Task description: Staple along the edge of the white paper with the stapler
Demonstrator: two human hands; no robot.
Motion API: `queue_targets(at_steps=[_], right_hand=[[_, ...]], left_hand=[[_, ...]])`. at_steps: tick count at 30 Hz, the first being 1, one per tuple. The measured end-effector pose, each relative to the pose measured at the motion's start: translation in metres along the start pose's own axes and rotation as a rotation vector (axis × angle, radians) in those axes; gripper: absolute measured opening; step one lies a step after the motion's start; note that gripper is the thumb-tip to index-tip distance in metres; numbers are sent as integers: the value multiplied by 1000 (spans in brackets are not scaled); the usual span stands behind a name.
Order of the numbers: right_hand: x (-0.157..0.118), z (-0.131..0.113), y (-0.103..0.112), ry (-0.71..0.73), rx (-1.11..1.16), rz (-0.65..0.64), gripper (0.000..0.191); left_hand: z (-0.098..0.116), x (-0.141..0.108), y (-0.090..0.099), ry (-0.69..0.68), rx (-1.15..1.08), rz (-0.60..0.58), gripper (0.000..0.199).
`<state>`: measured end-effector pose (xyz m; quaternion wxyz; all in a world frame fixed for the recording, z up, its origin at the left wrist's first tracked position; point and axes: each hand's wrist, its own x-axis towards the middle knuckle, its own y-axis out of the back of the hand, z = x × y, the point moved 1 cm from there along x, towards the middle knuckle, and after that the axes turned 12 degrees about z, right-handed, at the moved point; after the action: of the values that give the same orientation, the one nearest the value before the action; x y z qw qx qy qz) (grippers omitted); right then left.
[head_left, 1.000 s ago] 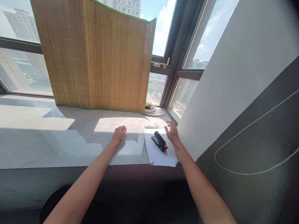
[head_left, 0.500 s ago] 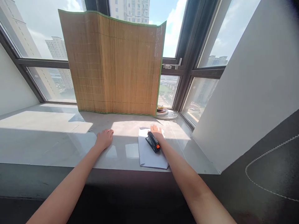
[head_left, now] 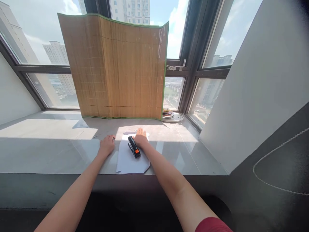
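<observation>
Black stapler (head_left: 134,147), orange patch at near end, lies aslant on white paper (head_left: 127,164). Right hand (head_left: 140,138) open, fingers extended, on far part of paper, just beside stapler. Left hand (head_left: 107,145) loosely open, resting left of paper. Windowsill (head_left: 60,156): pale, glossy, sunlit at far side. Beyond: slatted brown blind (head_left: 135,71), green-edged, gently curved; dark window frames (head_left: 193,48).

Windowsill (head_left: 55,156), papers (head_left: 124,166), upright mat (head_left: 120,69), stacked discs (head_left: 174,118)

two grips (head_left: 107,145) (head_left: 141,138), one stapler (head_left: 134,147), one paper stack (head_left: 131,164), one bamboo mat (head_left: 118,67)
</observation>
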<state>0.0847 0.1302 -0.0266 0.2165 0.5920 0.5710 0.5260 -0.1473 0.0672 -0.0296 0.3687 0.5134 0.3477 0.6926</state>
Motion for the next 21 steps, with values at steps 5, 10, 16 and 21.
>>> queue_targets(at_steps=[5, 10, 16, 21], right_hand=[[-19, 66, 28, -15, -81, 3, 63], [-35, 134, 54, 2, -106, -24, 58], [-40, 148, 48, -54, -90, 19, 61], [-35, 142, 46, -72, -21, 101, 60]], left_hand=[[1, -1, -1, -2, -7, -6, 37], [2, -1, -2, 3, 4, -8, 37], [20, -2, 1, -57, -67, 97, 35], [111, -17, -5, -275, -606, 154, 37]])
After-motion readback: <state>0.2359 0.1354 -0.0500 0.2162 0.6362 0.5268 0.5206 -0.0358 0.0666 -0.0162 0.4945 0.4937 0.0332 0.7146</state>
